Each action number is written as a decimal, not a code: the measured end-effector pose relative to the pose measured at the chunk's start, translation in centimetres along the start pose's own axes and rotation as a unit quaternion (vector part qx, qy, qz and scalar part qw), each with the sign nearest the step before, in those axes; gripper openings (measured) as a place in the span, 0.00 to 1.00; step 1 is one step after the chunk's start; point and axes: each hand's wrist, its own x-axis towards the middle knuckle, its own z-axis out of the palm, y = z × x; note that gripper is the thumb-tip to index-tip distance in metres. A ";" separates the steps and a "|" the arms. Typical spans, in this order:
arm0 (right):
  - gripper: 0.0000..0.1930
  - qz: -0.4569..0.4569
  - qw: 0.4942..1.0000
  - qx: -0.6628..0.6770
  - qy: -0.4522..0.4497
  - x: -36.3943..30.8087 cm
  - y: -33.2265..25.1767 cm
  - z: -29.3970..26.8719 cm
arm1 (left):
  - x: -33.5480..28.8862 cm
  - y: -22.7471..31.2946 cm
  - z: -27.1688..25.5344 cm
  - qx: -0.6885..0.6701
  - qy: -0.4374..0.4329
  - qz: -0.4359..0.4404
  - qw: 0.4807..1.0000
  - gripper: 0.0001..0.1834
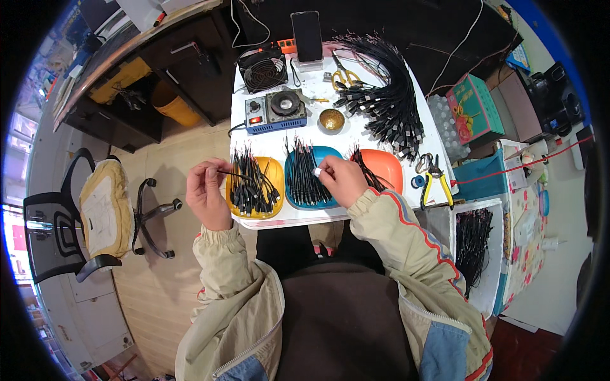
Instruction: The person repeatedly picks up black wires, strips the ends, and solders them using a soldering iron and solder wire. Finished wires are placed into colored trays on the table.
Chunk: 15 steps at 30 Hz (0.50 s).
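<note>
At the table's near left, my left hand (pixel 210 190) is closed, pinching a thin black cable (pixel 236 173) that runs out over the yellow tray (pixel 277 204). In that tray lies a pile of short black cables (pixel 253 190). My right hand (pixel 344 180), also closed, pinches a small white piece (pixel 317 172) like a cable plug, above the right part of the blue tray (pixel 325 152). A bundle of black cables (pixel 305 174) fills the blue tray. Beside my right hand, the orange tray (pixel 389 170) holds a few black cables (pixel 365 166).
Behind the trays stand a blue soldering pot (pixel 276 113), a small gold bowl (pixel 331 120) and a black fan (pixel 262 71). A large cable bundle (pixel 387 101), yellow-handled scissors (pixel 345 75) and wire strippers (pixel 436 183) lie rightward. A phone (pixel 307 38) stands at the back.
</note>
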 end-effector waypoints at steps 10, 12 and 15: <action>0.05 -0.052 0.973 0.220 -0.039 -6.6 -5.9 -4.4 | -5.6 3.0 6.6 -0.278 -0.140 -0.305 0.900 0.09; 0.05 -0.056 0.975 0.209 -0.043 -7.2 -6.1 -4.8 | -6.2 3.5 7.5 -0.235 -0.144 -0.309 0.910 0.09; 0.05 -0.068 0.978 0.195 -0.022 -7.5 -6.1 -4.7 | -7.0 4.4 8.1 -0.244 -0.158 -0.335 0.897 0.09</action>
